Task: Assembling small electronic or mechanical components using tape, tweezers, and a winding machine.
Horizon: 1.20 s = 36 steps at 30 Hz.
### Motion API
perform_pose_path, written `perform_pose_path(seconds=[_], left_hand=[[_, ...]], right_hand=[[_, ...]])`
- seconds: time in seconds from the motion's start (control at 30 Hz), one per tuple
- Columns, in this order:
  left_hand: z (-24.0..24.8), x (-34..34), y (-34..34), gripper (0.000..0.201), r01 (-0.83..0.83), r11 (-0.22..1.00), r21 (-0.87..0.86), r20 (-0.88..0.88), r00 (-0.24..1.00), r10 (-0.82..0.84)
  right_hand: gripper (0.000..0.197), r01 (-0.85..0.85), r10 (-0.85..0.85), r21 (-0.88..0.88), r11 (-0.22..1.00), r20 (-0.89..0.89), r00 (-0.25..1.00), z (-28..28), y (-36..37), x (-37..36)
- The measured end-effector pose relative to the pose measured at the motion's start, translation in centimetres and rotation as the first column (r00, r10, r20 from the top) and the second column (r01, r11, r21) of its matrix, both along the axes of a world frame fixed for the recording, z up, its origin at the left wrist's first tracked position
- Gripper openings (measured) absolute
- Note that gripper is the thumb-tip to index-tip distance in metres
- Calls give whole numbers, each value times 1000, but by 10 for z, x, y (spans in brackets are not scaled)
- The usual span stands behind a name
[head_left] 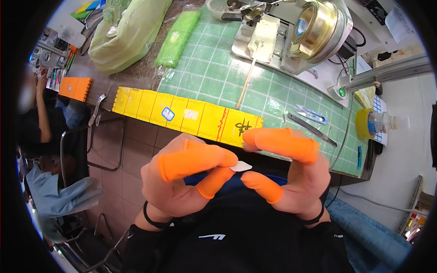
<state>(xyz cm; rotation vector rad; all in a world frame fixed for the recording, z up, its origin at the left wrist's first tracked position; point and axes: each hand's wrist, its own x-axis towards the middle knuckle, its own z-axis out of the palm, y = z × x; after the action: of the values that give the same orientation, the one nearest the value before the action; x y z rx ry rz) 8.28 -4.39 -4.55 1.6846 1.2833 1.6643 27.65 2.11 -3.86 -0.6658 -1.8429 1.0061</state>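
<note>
Orange rubber finger cots cover the thumbs and some fingers of both hands. Between thumb and forefinger, my left hand pinches a small flat white piece with a pointed end. Close by on the right, my right hand holds its thumb and fingers apart around the free end of that piece, with nothing between them. Both hands are over my lap, just in front of the table edge. Beyond them lies a long yellow strip, marked off in sections, with labels and handwriting on it.
A green gridded mat covers the table. On it are a thin wooden stick, blue thread snips and a dark slim tool. A machine with a brass-coloured drum stands behind. Another person sits at the left.
</note>
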Motion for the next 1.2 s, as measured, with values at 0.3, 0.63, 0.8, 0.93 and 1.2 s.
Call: perform_pose_path(seconds=[0.3, 0.63, 0.8, 0.93, 1.2], left_hand=[[-9, -11, -13, 50, 103, 993, -64, -170, 979, -112], [-28, -12, -37, 45, 123, 988, -89, 150, 983, -109], [-24, -17, -39, 42, 70, 979, -193, 322, 947, -4], [-11, -34, -29, 29, -78, 925, -373, 253, 950, 182], [-4, -115, 18, 21, -296, 791, -536, -477, 879, 5]], right_hand=[[30, -105, 78, 268, 958, 111, 991, 1, 3, -3], [29, -255, 233, -248, 935, -116, 966, -5, -11, -15], [32, -260, 186, -457, 850, -202, 962, -12, -13, -18], [40, -150, 174, -238, 960, 85, 981, -13, 1, -21], [58, -143, 63, 91, 986, 585, 809, -36, 15, -23]])
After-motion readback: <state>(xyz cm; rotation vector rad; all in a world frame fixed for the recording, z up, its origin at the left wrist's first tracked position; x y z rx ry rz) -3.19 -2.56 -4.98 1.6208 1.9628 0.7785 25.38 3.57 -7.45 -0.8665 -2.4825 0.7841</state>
